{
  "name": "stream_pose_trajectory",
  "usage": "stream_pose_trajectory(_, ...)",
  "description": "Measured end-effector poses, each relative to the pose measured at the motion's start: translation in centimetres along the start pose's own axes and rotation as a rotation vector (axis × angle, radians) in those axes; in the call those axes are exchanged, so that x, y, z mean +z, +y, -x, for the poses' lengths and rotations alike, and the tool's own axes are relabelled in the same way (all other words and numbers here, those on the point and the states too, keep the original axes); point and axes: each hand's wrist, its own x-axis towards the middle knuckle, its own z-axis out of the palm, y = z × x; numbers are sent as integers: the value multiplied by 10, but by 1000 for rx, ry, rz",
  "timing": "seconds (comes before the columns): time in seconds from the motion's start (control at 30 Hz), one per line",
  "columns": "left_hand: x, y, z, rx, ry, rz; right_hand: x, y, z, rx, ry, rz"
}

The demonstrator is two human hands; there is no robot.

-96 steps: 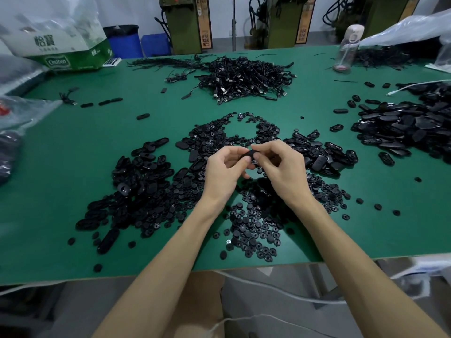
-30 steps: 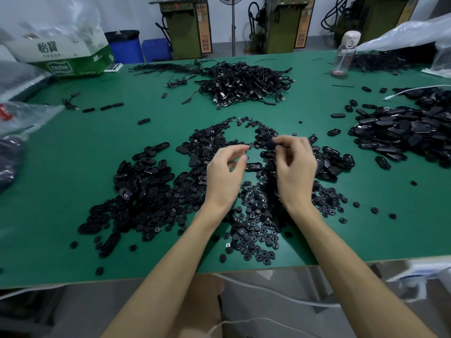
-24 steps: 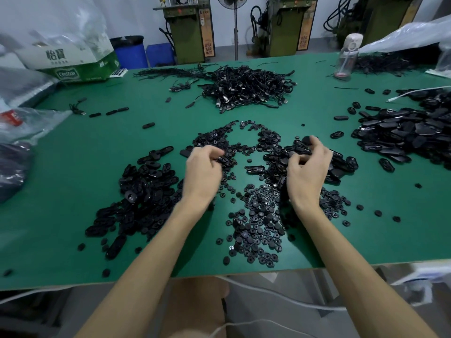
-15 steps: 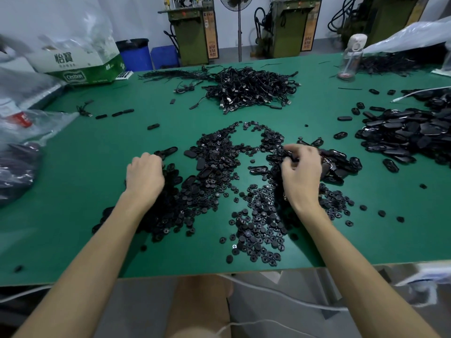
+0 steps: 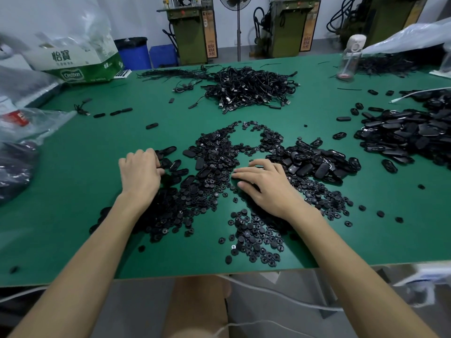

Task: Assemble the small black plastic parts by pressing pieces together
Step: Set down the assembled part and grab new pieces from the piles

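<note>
Since an assembly likely needs one piece of each kind, the left hand (image 5: 140, 175) curls into black oval plastic shells (image 5: 172, 164) at nine o'clock, its hold impossible to tell; the right hand (image 5: 267, 185) lies wide and flat, fingertips (image 5: 244, 170) on small round black plastic discs (image 5: 211, 191) mid-table.

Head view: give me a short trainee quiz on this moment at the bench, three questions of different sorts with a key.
1. True or false: the right hand lies with straight fingers over the small round parts.
2. The heap at the far middle of the green table is made of: A) bottle caps, B) tangled black cables, C) metal screws.
3. Which hand is nearer the clear bottle?

Key: 1 true; 2 B; 3 the right hand.
</note>
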Motion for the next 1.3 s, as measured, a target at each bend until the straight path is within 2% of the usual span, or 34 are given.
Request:
stream_pose_trajectory(0.1, -5, 10, 5, -9, 69, 158, 0, 0, 1, 16, 68, -23)
stream_pose_trajectory(0.17, -12, 25, 9, -25, 44, 419, -1, 1, 0, 38, 97, -36)
stream_pose_trajectory(0.3, -23, 69, 26, -114, -274, 1199, -5, 0, 0, 50, 128, -85)
stream_pose_trajectory(0.37, -18, 93, 37, -105, -328, 1348, -7, -1, 1, 41, 141, -99)
stream_pose_trajectory(0.57, 7, 151, 58, -153, -222, 1481, -7, -1, 1, 90, 130, -113)
stream_pose_trajectory(0.73, 20, 163, 64, -93, -147, 1498, -14, -4, 3, 201, 378, -321)
stream_pose_trajectory(0.8, 25, 161, 64, -83, -125, 1473, -16, -5, 4, 223, 422, -376)
stream_pose_trajectory(0.93, 31, 158, 63, -90, -154, 1443, -18, -3, 5, 256, 474, -429)
stream_pose_trajectory(1.17, 32, 157, 65, -96, -186, 1467, -20, -3, 6, 266, 430, -442)
stream_pose_trajectory(1.3, 29, 158, 68, -100, -191, 1505, -21, -4, 8, 259, 469, -457)
